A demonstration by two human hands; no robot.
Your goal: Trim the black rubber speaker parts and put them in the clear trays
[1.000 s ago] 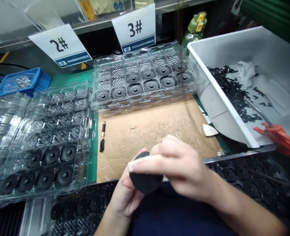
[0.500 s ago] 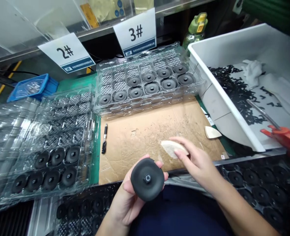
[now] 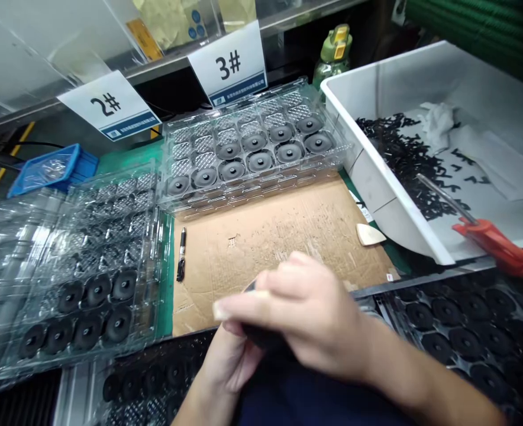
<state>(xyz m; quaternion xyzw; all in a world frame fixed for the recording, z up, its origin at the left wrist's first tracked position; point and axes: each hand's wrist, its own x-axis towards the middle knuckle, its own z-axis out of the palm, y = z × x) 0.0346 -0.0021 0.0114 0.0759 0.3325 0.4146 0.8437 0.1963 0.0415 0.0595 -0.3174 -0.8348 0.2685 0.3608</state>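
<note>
My left hand is closed round a black dished rubber part, held low in front of my body. Over it lies my right hand, blurred, with closed fingers that hide most of the part. A pale tip of the off-white wedge-shaped pad pokes out at those fingertips; the rest of the pad is covered. Both hands are above the front edge of the cardboard sheet. Another off-white wedge pad lies on the sheet's right side.
A clear tray partly filled with similar black parts stands behind the cardboard, another tray at left. A pen lies on the cardboard. At right, a white bin holds black scraps; a red-handled tool rests at its edge.
My right hand has moved left with the pad, from beside the black part to over it. My left hand still holds the part. The view has shifted slightly.
</note>
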